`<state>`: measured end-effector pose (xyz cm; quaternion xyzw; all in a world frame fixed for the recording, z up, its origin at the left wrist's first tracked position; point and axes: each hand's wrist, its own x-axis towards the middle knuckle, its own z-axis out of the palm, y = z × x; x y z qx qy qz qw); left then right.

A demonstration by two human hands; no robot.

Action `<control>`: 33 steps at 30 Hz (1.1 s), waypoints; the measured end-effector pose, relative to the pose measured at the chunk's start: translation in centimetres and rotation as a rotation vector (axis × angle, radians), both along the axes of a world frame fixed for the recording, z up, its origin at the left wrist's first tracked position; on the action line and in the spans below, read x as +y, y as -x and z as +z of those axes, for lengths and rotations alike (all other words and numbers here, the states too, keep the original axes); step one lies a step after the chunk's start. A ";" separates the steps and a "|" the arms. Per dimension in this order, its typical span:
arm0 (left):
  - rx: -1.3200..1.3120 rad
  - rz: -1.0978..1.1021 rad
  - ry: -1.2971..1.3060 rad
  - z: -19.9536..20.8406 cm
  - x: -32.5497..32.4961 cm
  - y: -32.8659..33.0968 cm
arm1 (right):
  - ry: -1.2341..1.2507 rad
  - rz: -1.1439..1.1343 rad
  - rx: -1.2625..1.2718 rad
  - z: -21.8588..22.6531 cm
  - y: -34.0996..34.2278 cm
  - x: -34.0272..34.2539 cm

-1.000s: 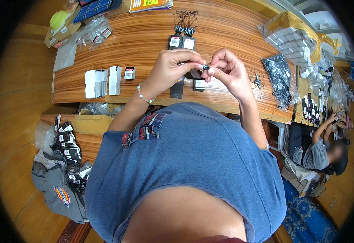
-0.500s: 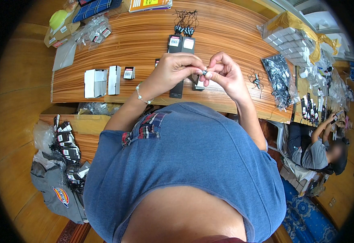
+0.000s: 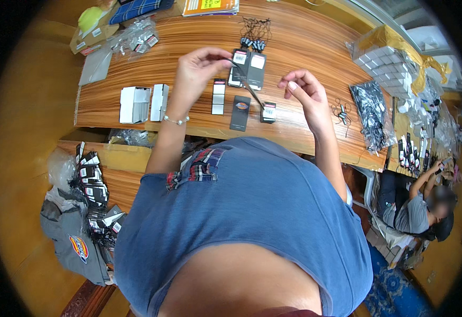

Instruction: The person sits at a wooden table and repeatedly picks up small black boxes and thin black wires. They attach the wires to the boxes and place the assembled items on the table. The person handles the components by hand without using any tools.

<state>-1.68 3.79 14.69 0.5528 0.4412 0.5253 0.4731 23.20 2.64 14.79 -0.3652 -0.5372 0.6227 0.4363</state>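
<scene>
My left hand [image 3: 205, 67] is raised over the table, thumb and fingers pinched on a black cord [image 3: 236, 64]. From the cord a narrow dark strip, like a hang tag seen edge-on, slants down toward a small stack of white-labelled tags [image 3: 268, 112]. My right hand [image 3: 307, 94] hovers to the right, fingers loosely bent and apart, holding nothing visible. Between the hands a black hang tag [image 3: 240, 113] lies flat, and left of it a narrow black-and-white tag strip [image 3: 218, 97]. Behind are two piles of dark hang tags [image 3: 256, 71] with black cords [image 3: 255, 29] fanned out.
Left on the wooden table [image 3: 188, 31] stand white boxes of cards [image 3: 135, 104]. On the right are loose black cords [image 3: 341, 113], a plastic bag of cords [image 3: 369, 113] and a carton of white boxes [image 3: 381, 63]. A co-worker [image 3: 416, 208] sits far right.
My hands were together at a small dark piece; now they are apart. The left has moved left and up with the cord, the right slightly right. The view has shifted slightly.
</scene>
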 end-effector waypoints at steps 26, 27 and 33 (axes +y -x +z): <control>0.468 -0.110 -0.162 -0.1 5.6 -2.9 | 0.340 0.248 0.350 -3.0 6.0 1.9; 0.694 0.054 -0.435 -1.9 5.5 -2.8 | 0.404 0.243 0.416 -2.8 5.6 2.1; 0.171 -0.151 0.080 -2.9 -0.5 -5.9 | 0.350 0.002 0.469 -4.6 4.1 2.8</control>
